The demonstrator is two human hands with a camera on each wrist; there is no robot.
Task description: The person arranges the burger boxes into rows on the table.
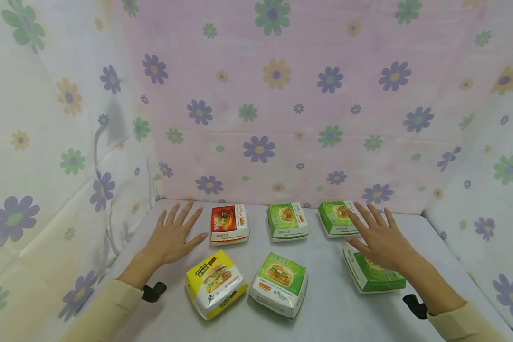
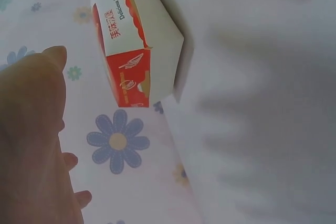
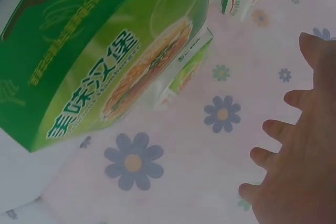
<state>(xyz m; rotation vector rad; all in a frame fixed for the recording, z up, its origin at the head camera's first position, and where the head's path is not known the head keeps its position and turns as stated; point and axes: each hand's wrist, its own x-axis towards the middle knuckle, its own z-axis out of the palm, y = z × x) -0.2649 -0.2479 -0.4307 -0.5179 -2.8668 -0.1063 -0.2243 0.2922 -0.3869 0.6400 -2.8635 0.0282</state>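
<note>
My left hand (image 1: pixel 175 237) hovers with spread fingers to the left of a red burger box (image 1: pixel 229 224), touching nothing. Nearer to me, below that hand, lies a yellow burger box (image 1: pixel 216 284). My right hand (image 1: pixel 380 240), fingers also spread, is held above a green burger box (image 1: pixel 374 271) and hides part of its top. Its fingertips overlap the edge of another green box (image 1: pixel 337 219) behind. In the left wrist view the red box (image 2: pixel 128 45) stands apart from the thumb; in the right wrist view a green box (image 3: pixel 115 61) is close to the camera.
Two more green burger boxes sit in the middle, one at the back (image 1: pixel 287 222) and one in front (image 1: pixel 279 285). They rest on a white table (image 1: pixel 325 304). Flower-patterned cloth (image 1: pixel 299 123) encloses the back and both sides.
</note>
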